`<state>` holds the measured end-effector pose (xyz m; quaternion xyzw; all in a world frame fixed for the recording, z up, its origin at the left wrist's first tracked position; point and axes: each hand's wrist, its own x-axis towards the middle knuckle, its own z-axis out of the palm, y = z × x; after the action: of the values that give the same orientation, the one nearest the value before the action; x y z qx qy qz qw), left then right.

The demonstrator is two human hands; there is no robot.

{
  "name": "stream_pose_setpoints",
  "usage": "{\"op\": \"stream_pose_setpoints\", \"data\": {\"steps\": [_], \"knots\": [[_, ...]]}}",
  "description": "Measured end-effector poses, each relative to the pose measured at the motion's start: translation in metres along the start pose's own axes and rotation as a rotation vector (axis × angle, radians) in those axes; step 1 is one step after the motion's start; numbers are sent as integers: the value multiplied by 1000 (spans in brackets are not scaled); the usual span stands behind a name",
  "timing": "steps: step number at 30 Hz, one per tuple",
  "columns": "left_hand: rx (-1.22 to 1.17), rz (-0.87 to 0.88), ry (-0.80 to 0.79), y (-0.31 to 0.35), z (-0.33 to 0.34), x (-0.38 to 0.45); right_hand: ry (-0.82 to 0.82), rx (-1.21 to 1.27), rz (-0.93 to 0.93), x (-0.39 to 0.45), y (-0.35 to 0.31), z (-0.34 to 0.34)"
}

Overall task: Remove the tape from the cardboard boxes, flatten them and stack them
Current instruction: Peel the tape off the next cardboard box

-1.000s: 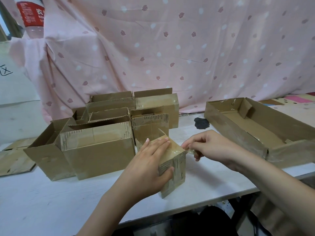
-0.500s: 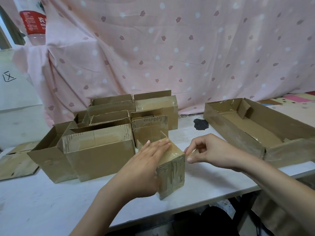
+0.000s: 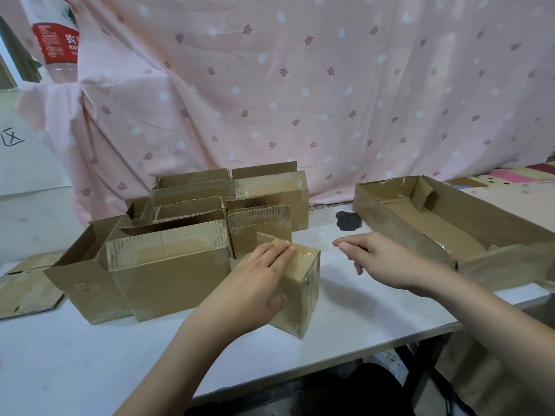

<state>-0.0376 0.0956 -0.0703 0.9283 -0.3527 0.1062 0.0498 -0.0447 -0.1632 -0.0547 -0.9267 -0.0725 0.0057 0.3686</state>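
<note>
At the far left edge of the white table (image 3: 75,355), flattened cardboard (image 3: 27,288) is laid flat, partly cut off by the frame. Above it, against the pink patterned curtain (image 3: 330,100), a plastic bottle (image 3: 55,40) with a red label is seen. Next to the right, a cluster of open cardboard boxes (image 3: 168,265) is stood on the table, their flaps raised and strips of clear tape seen along their upper edges.

Just in front of the cluster's right end, a small taped box (image 3: 303,295) is stood on the table near its front edge, one corner turned toward the camera. The left hand (image 3: 258,286) is laid on this box: the straight fingers (image 3: 282,250) are spread flat across its top face, reaching to the far edge, while the thumb is pressed against the near side face. Glossy tape (image 3: 306,255) is seen over the top and down the side of the box, just beyond the fingertips.

The right hand (image 3: 381,259) is held above the table to the right of the small box, apart from it and touching nothing. Its index finger is stretched toward the box, the other fingers are loosely curled beneath, and nothing is held in it.

A dark stain (image 3: 348,221) is seen on the table behind this hand. At the far right, a long shallow cardboard tray (image 3: 510,235) is rested on the table, open at the top.
</note>
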Motion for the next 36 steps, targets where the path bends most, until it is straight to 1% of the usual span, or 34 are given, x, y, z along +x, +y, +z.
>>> {"op": "stream_pose_setpoints", "data": {"steps": [2, 5, 6, 8, 10, 12, 16, 21, 23, 25, 28, 30, 32, 36], "knots": [[-4, -2, 27, 3, 2, 6, 3, 32, 9, -2, -2, -2], [10, 13, 72, 12, 3, 14, 58, 176, -26, -2, -2, -9], [7, 14, 84, 16, 4, 16, 77, 179, -27, -2, -1, -13], [-3, 12, 101, 24, 7, 23, 125, 96, -32, -3, 1, -21], [-6, 9, 111, 30, 12, 32, 207, 16, -34, -3, 4, -32], [-11, 0, 115, 37, 17, 44, 282, -32, -13, -2, 11, -48], [-9, 4, 135, 51, 24, 67, 377, -133, 17, 0, 34, -81], [4, 17, 166, 64, 30, 88, 460, -271, 139, 3, 71, -116], [7, 18, 172, 67, 32, 93, 422, -316, 210, 5, 87, -128], [5, 20, 178, 69, 34, 96, 327, -331, 280, 8, 104, -134], [-5, 17, 185, 70, 35, 99, 245, -289, 350, 16, 124, -135], [-12, -1, 175, 71, 35, 100, 240, -275, 363, 25, 131, -134], [-8, -15, 175, 71, 38, 100, 220, -331, 346, 35, 138, -131], [15, -34, 209, 70, 43, 98, 93, -451, 373, 50, 157, -120]]}}
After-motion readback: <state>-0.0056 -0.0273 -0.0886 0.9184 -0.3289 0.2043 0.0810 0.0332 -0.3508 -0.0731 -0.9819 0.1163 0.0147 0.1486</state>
